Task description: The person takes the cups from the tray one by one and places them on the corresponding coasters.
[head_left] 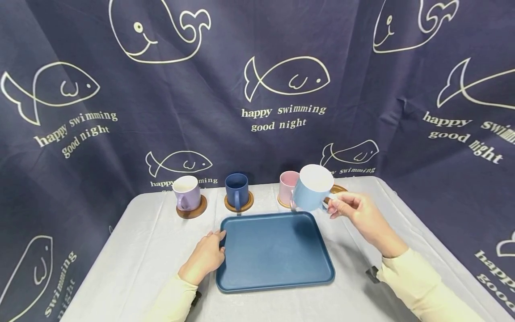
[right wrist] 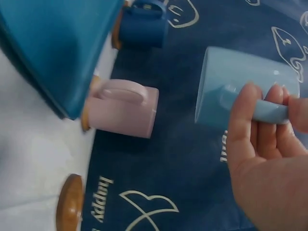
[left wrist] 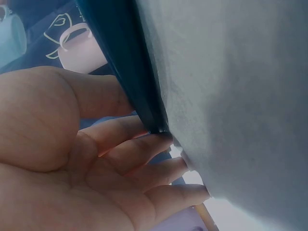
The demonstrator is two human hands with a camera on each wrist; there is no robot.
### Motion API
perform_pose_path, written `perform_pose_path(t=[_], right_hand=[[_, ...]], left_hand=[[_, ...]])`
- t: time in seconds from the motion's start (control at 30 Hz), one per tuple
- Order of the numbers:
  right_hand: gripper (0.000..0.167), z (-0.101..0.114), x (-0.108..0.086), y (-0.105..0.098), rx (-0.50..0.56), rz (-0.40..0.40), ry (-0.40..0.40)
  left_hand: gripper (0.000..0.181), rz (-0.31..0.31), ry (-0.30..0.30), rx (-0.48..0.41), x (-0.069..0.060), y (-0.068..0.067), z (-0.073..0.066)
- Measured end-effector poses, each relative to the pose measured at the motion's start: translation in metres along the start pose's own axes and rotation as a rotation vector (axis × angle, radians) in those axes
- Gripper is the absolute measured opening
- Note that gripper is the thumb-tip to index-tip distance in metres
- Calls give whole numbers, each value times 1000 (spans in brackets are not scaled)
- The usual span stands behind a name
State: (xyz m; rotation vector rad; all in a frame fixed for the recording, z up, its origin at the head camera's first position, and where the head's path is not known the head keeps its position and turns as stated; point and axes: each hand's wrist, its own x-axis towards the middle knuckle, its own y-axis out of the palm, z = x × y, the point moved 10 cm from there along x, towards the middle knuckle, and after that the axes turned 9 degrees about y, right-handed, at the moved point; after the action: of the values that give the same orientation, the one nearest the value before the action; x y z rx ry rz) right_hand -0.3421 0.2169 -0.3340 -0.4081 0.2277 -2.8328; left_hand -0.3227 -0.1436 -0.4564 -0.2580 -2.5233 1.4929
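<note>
My right hand [head_left: 356,212] grips the handle of a light blue mug [head_left: 310,194], which hangs tilted above the table with its white inside showing. In the right wrist view, fingers and thumb close round that mug's handle [right wrist: 269,111]. My left hand [head_left: 206,255] touches the left edge of a dark blue rectangular tray [head_left: 277,250]. Seen from the left wrist, the thumb meets the tray's side [left wrist: 127,62] and the other fingers reach forward, fairly straight, along its corner and the tablecloth. A pink mug [head_left: 287,185] stands partly hidden behind the light blue one.
A purple mug [head_left: 187,192] and a navy mug [head_left: 236,190] stand on round wooden coasters behind the tray. Another wooden coaster [right wrist: 70,204] lies at the back right without a mug. White cloth [head_left: 141,250] covers the table, with a dark blue patterned curtain [head_left: 225,112] behind.
</note>
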Motion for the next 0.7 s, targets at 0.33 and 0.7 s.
perform_pose_path(t=[0.33, 0.7], right_hand=[[20, 18, 13, -30, 84, -207, -12], [27, -2, 22, -54, 83, -365, 68]], left_hand=[[47, -1, 9, 2, 1, 2, 1], [47, -5, 14, 5, 1, 2, 2]])
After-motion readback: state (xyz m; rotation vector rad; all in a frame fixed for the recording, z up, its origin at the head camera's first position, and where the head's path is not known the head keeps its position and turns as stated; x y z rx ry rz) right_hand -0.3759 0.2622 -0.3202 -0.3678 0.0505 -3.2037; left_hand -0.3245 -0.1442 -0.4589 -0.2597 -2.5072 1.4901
